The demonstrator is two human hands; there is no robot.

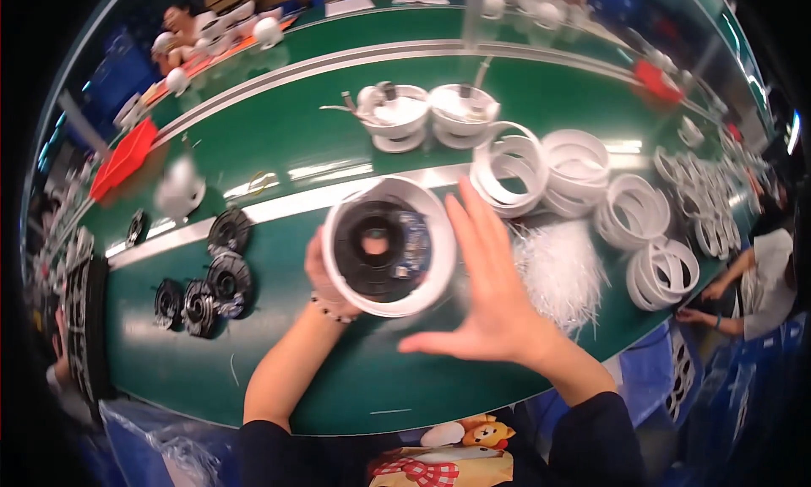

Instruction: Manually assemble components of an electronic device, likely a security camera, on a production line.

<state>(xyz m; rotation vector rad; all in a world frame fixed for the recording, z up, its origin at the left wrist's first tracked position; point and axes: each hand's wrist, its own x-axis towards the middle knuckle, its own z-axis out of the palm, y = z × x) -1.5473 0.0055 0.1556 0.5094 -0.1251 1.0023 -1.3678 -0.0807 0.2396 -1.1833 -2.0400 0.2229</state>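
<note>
My left hand [328, 277] is wrapped round the left side of a white round housing [443, 272], lifted above the green bench with its open face toward me. Inside the housing sits a black ring-shaped part [353, 263] with a hole in its middle. A small blue circuit board [414, 246] shows on the right side of that part. Just right of the housing, my right hand [498, 310] is open, thumb and fingers spread, holding nothing. Its fingertips come close to the housing's rim; whether they touch it I cannot tell.
Several black round parts [230, 282] lie to the left. White ring stacks [579, 170] and a heap of thin white strips [562, 276] lie to the right. Two white bowl-shaped housings [399, 119] stand farther back. A red tray [125, 159] is far left; a co-worker [764, 276] sits far right.
</note>
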